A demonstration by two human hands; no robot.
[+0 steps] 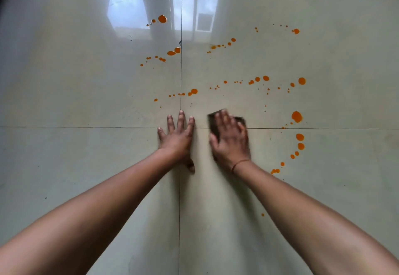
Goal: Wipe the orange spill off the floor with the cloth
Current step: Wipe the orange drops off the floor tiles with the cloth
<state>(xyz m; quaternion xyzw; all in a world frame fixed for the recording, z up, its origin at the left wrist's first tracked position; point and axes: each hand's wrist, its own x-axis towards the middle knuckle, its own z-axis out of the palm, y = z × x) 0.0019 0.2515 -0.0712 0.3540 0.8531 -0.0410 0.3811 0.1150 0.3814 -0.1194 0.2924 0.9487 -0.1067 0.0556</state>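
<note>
The floor (86,93) is glossy pale tile, divided by thin grout lines that cross just beside my left hand; a window reflection (133,0) lies on its far part. The crossing of the grout lines serves as the landmark here.

The orange spill (296,116) is scattered as many separate drops: several chains beyond the crossing, a curved trail well to its right, and one small drop nearer to me, right of the near grout line. The drops lie apart from both hands.

My left hand (177,138) rests flat on the floor at the crossing, palm down, fingers spread and extended, its grip released and holding nothing.

My right hand (231,140) lies just right of the crossing, over the horizontal grout line, pressed palm down on the cloth (241,120). The grip here is flat rather than clenched: the fingers lie over the cloth and pin it to the floor. The hand is slightly blurred.

The cloth is dark and folded small, showing only at the fingertips and along the thumb side, beneath my right hand.

A thin reddish thread (238,163) circles my right wrist.
</note>
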